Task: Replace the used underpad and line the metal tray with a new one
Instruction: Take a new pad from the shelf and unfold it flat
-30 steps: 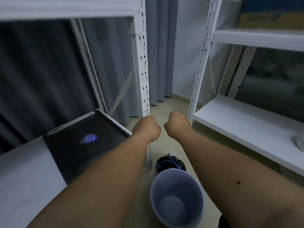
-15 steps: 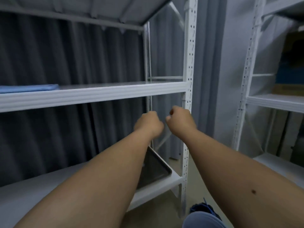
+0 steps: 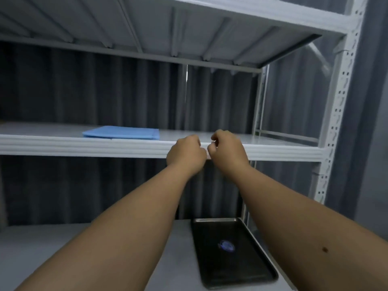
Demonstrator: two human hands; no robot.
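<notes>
A folded blue underpad (image 3: pixel 121 132) lies flat on the middle shelf (image 3: pixel 84 144), left of centre. The dark metal tray (image 3: pixel 212 255) rests on the lower shelf at the bottom right, bare inside apart from a small bluish reflection. My left hand (image 3: pixel 185 153) and my right hand (image 3: pixel 227 149) are raised side by side in front of the middle shelf's front edge, both curled into loose fists with nothing in them. They are to the right of the underpad, apart from it, and well above the tray.
A white metal rack surrounds the scene, with a perforated upright post (image 3: pixel 333 114) on the right and an upper shelf (image 3: pixel 189 28) overhead. Dark grey curtains (image 3: pixel 105 91) hang behind the rack. The lower shelf surface (image 3: pixel 63 238) stretches left of the tray.
The view has swung up from the floor, bin and tray to the middle shelf, bringing the blue underpad into sight. Both fists rose with it and stay close together.
</notes>
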